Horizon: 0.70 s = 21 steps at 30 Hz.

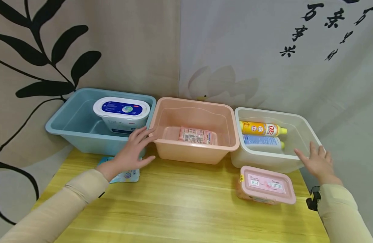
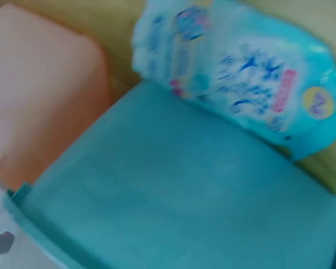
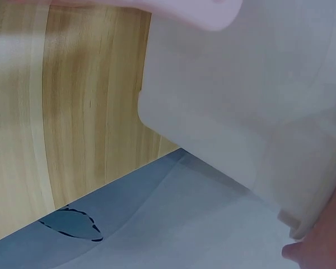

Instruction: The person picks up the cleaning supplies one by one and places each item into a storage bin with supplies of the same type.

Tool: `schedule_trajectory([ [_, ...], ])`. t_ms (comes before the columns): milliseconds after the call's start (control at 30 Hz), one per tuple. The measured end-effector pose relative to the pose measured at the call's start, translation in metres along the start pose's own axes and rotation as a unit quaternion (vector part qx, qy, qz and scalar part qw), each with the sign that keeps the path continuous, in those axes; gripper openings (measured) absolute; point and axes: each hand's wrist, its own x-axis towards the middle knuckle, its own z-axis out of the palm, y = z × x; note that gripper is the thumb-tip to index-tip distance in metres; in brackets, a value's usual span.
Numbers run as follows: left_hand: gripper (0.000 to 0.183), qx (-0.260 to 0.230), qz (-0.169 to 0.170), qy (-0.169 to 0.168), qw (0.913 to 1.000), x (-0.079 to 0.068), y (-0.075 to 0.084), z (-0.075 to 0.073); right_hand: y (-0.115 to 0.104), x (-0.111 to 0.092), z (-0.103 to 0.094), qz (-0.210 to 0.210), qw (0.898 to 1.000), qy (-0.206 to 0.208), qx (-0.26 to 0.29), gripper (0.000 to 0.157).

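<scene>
My left hand (image 1: 133,152) reaches over the front of the blue bin (image 1: 86,141), its fingers spread near the corner where that bin meets the peach bin (image 1: 186,153). Partly hidden under the left wrist is a light-blue soft packet (image 1: 130,176), whose printed front (image 2: 252,73) shows in the left wrist view. At the far right, my right hand (image 1: 320,164) has its fingers spread at the right rim of the white bin (image 1: 265,158). In the right wrist view, part of that hand (image 3: 325,238) shows beside the bin's rim. Neither hand holds anything.
A white lidded tub (image 1: 122,114) stands in the blue bin. The peach bin contains a pink packet (image 1: 195,135). A yellow bottle (image 1: 259,128) and a white bottle (image 1: 262,143) lie in the white bin. In front sits a pink-lidded box (image 1: 266,185) on the wooden table (image 1: 186,209).
</scene>
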Motion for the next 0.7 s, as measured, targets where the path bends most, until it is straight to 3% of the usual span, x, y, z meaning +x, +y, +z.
schedule_trajectory([
  [167,0.056,0.015,0.030,0.003,0.9994,-0.023,-0.009,0.004,0.001,0.001,0.001,0.002,1.000,0.001,-0.001,0.089],
  [400,0.065,0.082,0.113,0.062,0.9882,-0.043,-0.016,0.004,0.001,0.002,0.001,-0.002,1.000,0.016,-0.014,0.088],
  [700,0.066,0.103,0.094,0.061,0.9883,-0.073,-0.031,0.005,-0.001,0.001,0.004,-0.015,0.998,0.048,-0.025,0.086],
])
